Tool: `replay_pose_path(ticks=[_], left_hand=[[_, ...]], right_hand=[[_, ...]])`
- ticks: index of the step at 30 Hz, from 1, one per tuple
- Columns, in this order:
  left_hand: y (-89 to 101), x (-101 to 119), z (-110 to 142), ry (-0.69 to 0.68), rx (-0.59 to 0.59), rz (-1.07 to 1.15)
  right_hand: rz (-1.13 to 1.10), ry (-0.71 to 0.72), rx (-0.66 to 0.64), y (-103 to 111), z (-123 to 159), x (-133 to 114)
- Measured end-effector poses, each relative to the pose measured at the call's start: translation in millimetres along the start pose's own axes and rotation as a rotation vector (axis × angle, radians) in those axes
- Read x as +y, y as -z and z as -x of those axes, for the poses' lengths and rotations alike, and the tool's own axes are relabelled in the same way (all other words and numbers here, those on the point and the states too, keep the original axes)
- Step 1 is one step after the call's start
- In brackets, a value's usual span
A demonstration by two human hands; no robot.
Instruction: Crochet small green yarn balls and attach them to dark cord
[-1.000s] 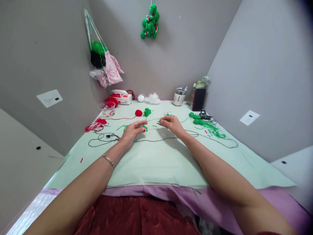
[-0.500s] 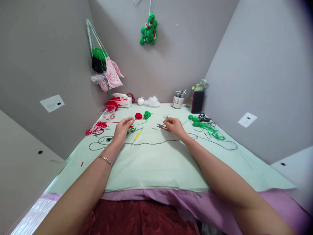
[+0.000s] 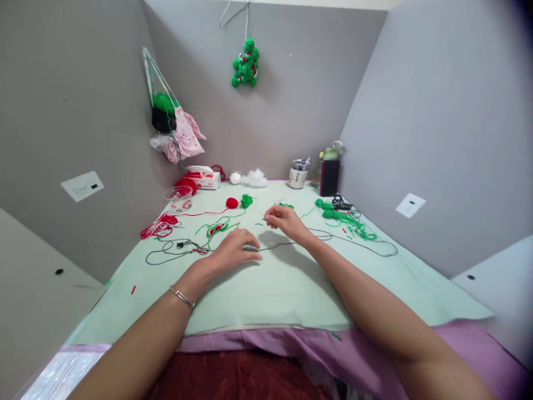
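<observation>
My left hand is over the table with thumb and fingers apart, holding nothing, above a dark cord. A pointed tip beside its knuckles belongs to a tool mostly covered by the hand. Just beyond it lies a small red, white and green crocheted piece with loose green yarn ends. My right hand is raised to the right with thumb and forefinger pinched. A thin, needle-like end sticks out from that pinch, too small to name. Behind the right hand is a bit of green yarn.
A red yarn ball and green yarn bundle lie farther back. Red yarn and a clear tub are left. Green balls with strands and black scissors are right. A pen holder stands at the back.
My left hand has moved right and nearer me, leaving the crocheted piece and covering the yellow-handled tool. My right hand has shifted left; the scissors under its fingers no longer show.
</observation>
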State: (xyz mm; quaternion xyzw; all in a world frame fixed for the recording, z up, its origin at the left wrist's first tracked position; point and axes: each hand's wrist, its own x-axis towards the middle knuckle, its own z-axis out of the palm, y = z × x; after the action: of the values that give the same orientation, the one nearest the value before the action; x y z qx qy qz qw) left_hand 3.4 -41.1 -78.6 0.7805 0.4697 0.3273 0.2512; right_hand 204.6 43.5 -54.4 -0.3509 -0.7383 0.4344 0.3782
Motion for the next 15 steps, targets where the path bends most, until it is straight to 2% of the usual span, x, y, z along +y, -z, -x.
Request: replay_pose_path(ticks=[3, 6, 9, 12, 15], left_hand=[[-7.7, 3, 2, 0.003, -0.085, -0.069], [-0.9, -1, 1, 0.059, -0.022, 0.066], [9.5, -6, -2, 0.132, 0.080, 0.318], [12.9, -8, -4, 0.157, 0.114, 0.464], [8.4, -9, -3, 0.117, 0.037, 0.300]], right_hand=[[-0.039, -0.018, -0.019, 2, 1, -1], [-0.059, -0.030, -0.094, -2, 6, -7], [-0.109, -0.025, -0.191, -9, 12, -11], [-0.079, -0.007, -0.303, -14, 15, -11], [-0.025, 0.007, -0.302, -12, 14, -9]])
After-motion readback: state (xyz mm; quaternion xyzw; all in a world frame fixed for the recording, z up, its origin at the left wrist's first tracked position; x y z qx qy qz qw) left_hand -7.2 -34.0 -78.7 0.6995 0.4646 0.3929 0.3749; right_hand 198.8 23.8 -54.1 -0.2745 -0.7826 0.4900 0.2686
